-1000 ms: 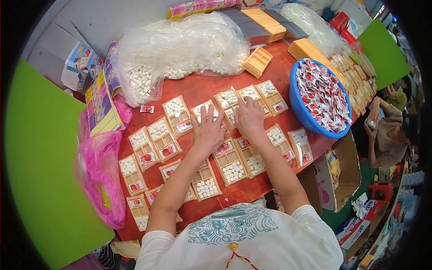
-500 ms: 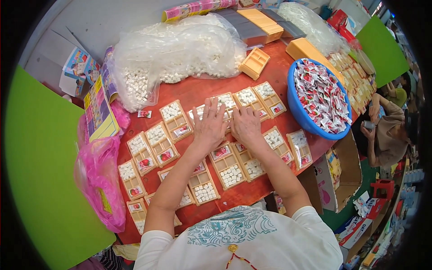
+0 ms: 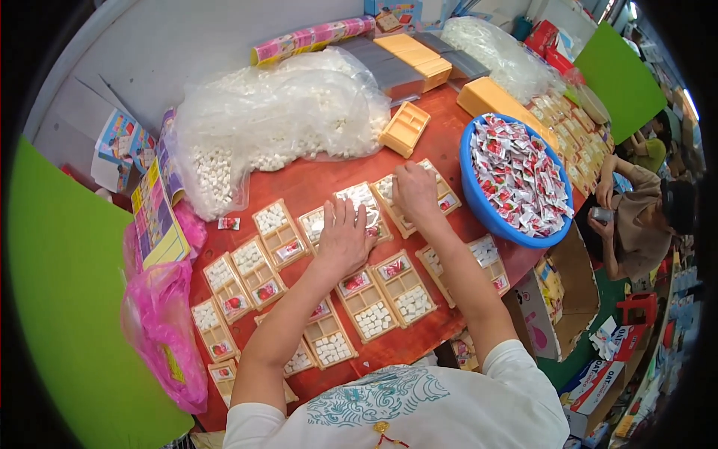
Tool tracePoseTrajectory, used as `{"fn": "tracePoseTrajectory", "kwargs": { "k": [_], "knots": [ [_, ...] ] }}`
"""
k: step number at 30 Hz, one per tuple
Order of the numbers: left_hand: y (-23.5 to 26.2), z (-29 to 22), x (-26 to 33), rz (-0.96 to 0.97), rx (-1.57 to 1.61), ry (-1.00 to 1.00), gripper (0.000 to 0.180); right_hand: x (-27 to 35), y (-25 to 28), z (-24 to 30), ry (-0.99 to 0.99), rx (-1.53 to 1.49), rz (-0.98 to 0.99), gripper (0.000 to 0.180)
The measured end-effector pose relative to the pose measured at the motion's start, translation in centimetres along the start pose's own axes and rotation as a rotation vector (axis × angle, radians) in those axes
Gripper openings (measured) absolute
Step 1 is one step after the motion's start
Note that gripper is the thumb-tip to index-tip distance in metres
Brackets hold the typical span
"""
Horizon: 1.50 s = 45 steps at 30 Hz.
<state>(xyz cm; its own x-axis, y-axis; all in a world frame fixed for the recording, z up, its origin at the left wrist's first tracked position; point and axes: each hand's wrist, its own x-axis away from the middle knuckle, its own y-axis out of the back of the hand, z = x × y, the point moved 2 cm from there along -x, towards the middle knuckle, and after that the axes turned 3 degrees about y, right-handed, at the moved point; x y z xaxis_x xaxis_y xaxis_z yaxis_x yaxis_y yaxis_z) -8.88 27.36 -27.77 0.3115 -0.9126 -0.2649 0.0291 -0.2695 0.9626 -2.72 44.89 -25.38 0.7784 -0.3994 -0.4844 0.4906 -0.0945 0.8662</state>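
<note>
My left hand (image 3: 345,241) lies with its fingers extended over a beige divided tray (image 3: 357,197) of white pieces; a shiny clear surface shows beside the fingertips. My right hand (image 3: 416,193) is farther right, fingers curled down over another beige tray (image 3: 399,215) of white cubes. What its fingertips pinch is hidden. Rows of similar trays surround both hands, each with small white cubes in one part and a strawberry-printed sachet in a smaller compartment. Among them are a tray (image 3: 286,233) left of my left hand and a tray (image 3: 368,305) nearer my body.
A blue basin (image 3: 470,196) heaped with sachets stands at right. Behind lie a clear bag of white cubes (image 3: 292,105), an empty beige tray (image 3: 404,129) and stacked beige trays (image 3: 505,105). A loose sachet (image 3: 229,223) and pink bag (image 3: 161,322) are left; another person (image 3: 636,224) sits right.
My right hand has moved right and away from my left hand, onto another tray, its fingers now curled. My left hand stays over the middle trays. The whole view has shifted slightly.
</note>
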Motion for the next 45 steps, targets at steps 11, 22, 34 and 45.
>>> {"fn": "tracePoseTrajectory", "kwargs": {
  "k": [11, 22, 34, 45],
  "knots": [
    [0.0, 0.0, -0.7, 0.065, 0.005, 0.018, 0.060, -7.7, -5.1, -5.7, -0.038, 0.181, -0.090, 0.009],
    [0.8, 0.4, -1.1, 0.046, 0.072, 0.029, 0.057, -7.1, -6.3, -6.9, 0.076, 0.114, -0.085, 0.012],
    [-0.3, -0.8, -1.5, 0.134, 0.083, 0.032, 0.059, -1.5, -0.4, -2.5, 0.173, -0.188, 0.030, 0.034],
    [-0.7, -1.4, -0.8, 0.278, 0.154, 0.103, 0.073, 2.8, -1.9, -0.2, 0.306, -0.124, 0.150, 0.052]
  ]
}}
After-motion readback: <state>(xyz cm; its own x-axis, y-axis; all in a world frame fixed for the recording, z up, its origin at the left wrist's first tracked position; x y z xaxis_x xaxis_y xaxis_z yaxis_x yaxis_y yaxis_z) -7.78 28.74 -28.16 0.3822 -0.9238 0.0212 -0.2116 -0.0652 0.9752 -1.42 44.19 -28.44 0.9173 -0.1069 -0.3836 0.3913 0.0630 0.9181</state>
